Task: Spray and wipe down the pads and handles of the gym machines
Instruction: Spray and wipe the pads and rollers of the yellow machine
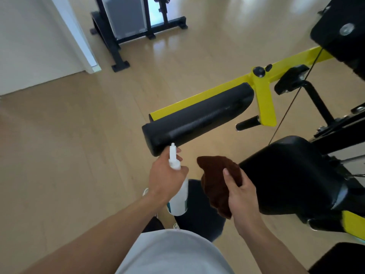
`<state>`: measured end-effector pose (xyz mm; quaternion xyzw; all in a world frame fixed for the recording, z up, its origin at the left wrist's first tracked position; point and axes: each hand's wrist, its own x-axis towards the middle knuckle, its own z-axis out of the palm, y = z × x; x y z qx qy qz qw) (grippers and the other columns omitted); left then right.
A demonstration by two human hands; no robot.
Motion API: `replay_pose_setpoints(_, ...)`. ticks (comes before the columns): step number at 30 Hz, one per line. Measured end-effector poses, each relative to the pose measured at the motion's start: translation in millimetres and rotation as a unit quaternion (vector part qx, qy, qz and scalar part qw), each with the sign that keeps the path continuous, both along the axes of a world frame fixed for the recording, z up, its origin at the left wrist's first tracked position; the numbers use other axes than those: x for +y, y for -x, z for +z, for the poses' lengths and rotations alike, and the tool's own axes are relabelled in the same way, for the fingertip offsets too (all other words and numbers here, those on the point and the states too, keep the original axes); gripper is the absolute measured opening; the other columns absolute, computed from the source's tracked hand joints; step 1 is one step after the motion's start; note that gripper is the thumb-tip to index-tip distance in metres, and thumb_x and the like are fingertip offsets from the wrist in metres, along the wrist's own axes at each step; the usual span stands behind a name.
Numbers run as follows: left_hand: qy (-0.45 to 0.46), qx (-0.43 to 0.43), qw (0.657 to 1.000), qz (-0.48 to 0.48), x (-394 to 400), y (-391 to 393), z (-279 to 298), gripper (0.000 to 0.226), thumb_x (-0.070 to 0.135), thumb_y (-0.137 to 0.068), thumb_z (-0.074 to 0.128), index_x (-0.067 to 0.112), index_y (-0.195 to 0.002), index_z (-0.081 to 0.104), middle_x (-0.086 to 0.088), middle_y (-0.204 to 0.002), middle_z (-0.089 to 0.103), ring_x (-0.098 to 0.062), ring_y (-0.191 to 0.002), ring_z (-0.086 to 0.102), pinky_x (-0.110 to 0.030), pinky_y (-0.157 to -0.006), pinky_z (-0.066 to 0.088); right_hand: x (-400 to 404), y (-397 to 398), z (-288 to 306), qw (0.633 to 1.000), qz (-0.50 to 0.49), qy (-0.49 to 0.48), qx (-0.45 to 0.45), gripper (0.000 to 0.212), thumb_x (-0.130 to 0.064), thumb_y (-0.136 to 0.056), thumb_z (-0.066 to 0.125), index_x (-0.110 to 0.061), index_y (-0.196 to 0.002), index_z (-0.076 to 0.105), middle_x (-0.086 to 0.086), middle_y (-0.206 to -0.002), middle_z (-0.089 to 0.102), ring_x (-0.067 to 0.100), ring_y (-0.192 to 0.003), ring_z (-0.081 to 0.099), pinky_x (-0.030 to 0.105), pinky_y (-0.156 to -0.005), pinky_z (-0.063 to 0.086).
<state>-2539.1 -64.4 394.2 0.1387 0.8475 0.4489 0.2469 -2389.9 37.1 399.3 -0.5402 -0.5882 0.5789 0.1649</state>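
My left hand point(165, 176) grips a white spray bottle point(177, 196) round its neck, nozzle pointing up at the near end of a long black arm pad point(197, 117) on a yellow machine arm point(262, 95). My right hand point(240, 192) holds a bunched dark brown cloth point(217, 175) just left of the black seat pad point(292, 175). A short black handle point(247, 123) sticks out below the yellow bracket.
Light wooden floor point(79, 155) spreads to the left. A black machine frame point(122, 32) stands at the back by a white wall and door frame point(79, 36). Another black pad point(343, 30) and a thin cable point(292, 103) are at the right.
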Motion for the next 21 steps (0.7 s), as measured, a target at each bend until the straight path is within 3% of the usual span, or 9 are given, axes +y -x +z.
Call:
replay_pose_setpoints(5, 0.013, -0.002, 0.999, 0.045, -27.0, -3.4, -1.9, 0.025, 0.013, -0.083, 0.078, 0.027, -0.092, 0.06, 0.013, -0.089, 0.063, -0.014, -0.081, 0.061, -0.018, -0.062, 0.042, -6.7, 10.1, -2.3, 0.999, 0.038, -0.014, -0.001, 0.013, -0.064, -0.092, 0.06, -0.062, -0.104, 0.063, -0.016, -0.11, 0.072, 0.015, -0.106, 0.069, 0.051, -0.095, 0.059)
replay_pose_setpoints(8, -0.004, 0.022, 0.999, 0.027, -33.8, -4.6, 7.2, 0.029, 0.012, -0.083, 0.077, 0.029, -0.1, 0.06, 0.014, -0.09, 0.064, -0.011, -0.081, 0.061, -0.009, -0.062, 0.041, -12.2, 14.4, -0.1, 0.999, 0.053, 0.004, 0.005, 0.027, -0.063, -0.092, 0.06, -0.052, -0.117, 0.062, -0.013, -0.117, 0.069, 0.017, -0.109, 0.067, 0.051, -0.096, 0.058)
replay_pose_setpoints(11, -0.014, 0.06, 0.998, -0.014, -25.8, -0.4, 20.6, 0.036, 0.011, -0.081, 0.074, 0.032, -0.105, 0.058, 0.013, -0.085, 0.064, -0.011, -0.078, 0.062, -0.008, -0.061, 0.041, -15.5, 14.2, 4.3, 0.998, 0.052, 0.011, 0.028, 0.018, -0.05, -0.098, 0.061, -0.045, -0.114, 0.066, -0.013, -0.111, 0.072, 0.014, -0.105, 0.069, 0.04, -0.091, 0.059)
replay_pose_setpoints(13, -0.012, 0.085, 0.995, -0.041, -15.3, 3.4, 27.4, 0.03, 0.013, -0.079, 0.072, 0.034, -0.093, 0.056, 0.011, -0.08, 0.064, -0.012, -0.076, 0.062, -0.02, -0.061, 0.046, -15.8, 13.1, 10.5, 0.998, 0.048, -0.009, 0.039, 0.019, -0.047, -0.099, 0.06, -0.043, -0.117, 0.064, -0.013, -0.11, 0.071, 0.014, -0.106, 0.068, 0.034, -0.085, 0.059)
replay_pose_setpoints(15, -0.005, 0.115, 0.992, -0.06, -6.9, 5.6, 32.2, 0.027, 0.016, -0.078, 0.07, 0.034, -0.082, 0.051, 0.011, -0.076, 0.061, -0.01, -0.073, 0.06, -0.022, -0.059, 0.045, -15.5, 12.0, 16.3, 0.996, 0.043, -0.045, 0.061, 0.024, -0.041, -0.101, 0.06, -0.041, -0.124, 0.062, -0.015, -0.111, 0.069, 0.012, -0.106, 0.067, 0.022, -0.076, 0.057)
replay_pose_setpoints(17, -0.017, 0.134, 0.989, -0.06, -7.0, 5.8, 36.7, 0.024, 0.017, -0.083, 0.069, 0.035, -0.09, 0.054, 0.011, -0.078, 0.062, -0.01, -0.074, 0.061, -0.023, -0.06, 0.049, -17.6, 11.3, 21.0, 0.991, 0.04, -0.085, 0.098, 0.028, -0.033, -0.102, 0.06, -0.044, -0.127, 0.06, -0.021, -0.113, 0.068, 0.007, -0.11, 0.065, 0.022, -0.081, 0.058)
replay_pose_setpoints(19, -0.04, 0.139, 0.989, -0.041, -16.3, 6.3, 40.7, 0.035, 0.016, -0.086, 0.066, 0.034, -0.116, 0.058, 0.011, -0.084, 0.066, -0.011, -0.077, 0.064, -0.02, -0.065, 0.053, -23.4, 13.2, 24.0, 0.976, 0.048, -0.152, 0.151, 0.032, -0.028, -0.102, 0.059, -0.046, -0.128, 0.057, -0.028, -0.118, 0.065, 0.001, -0.12, 0.061, 0.03, -0.099, 0.055)
replay_pose_setpoints(21, -0.059, 0.127, 0.99, -0.001, -32.9, 9.9, 39.5, 0.047, 0.012, -0.085, 0.065, 0.028, -0.129, 0.059, 0.023, -0.088, 0.068, -0.01, -0.079, 0.066, -0.016, -0.067, 0.052, -26.2, 23.9, 20.4, 0.932, 0.079, -0.281, 0.214, 0.033, -0.022, -0.105, 0.057, -0.034, -0.135, 0.057, -0.012, -0.139, 0.062, 0.012, -0.135, 0.055, 0.04, -0.113, 0.047)
